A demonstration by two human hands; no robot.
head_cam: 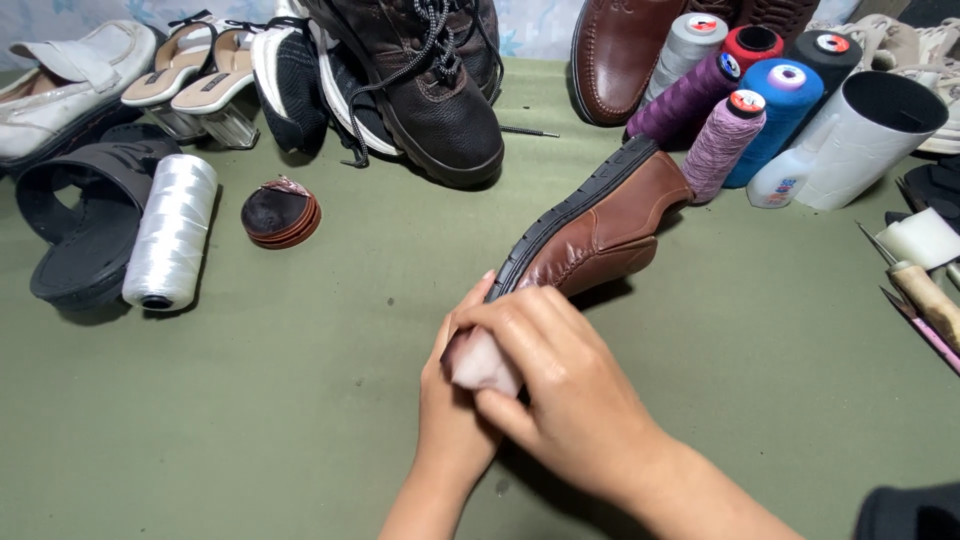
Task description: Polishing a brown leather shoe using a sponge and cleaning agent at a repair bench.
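**Both hands at the toe of a brown shoe**

A brown shoe (600,225) lies tipped on its side on the desk (300,400), its dark sole turned up and to the left, toe toward the person. Both hands meet at that toe. The right hand (560,385) is curled over a small pale pad (480,362), fingers pressed together around it and pushing it against the toe. The left hand (450,400) lies under and behind, partly hidden; its fingers seem to close on the toe or the pad, but I cannot tell which.

To my eye this is rubbing or wiping the leather at the toe, with most of the upper not yet reached. Working further along would call for a firm hold on the shoe with one hand while the pad travels toward the heel, and for turning the shoe to reach its other side.

The desk is covered in a plain olive-green cloth. To the left lie a white spool (170,245), a small round tin (282,213) and a black sandal (85,225). Along the back stand a dark laced boot (440,110), pale shoes and heeled sandals. Behind the shoe's heel is a cluster of thread cones (740,110) in purple, blue, red and grey, beside a white tube (870,140). Tools (925,295) with wooden handles lie at the right edge.
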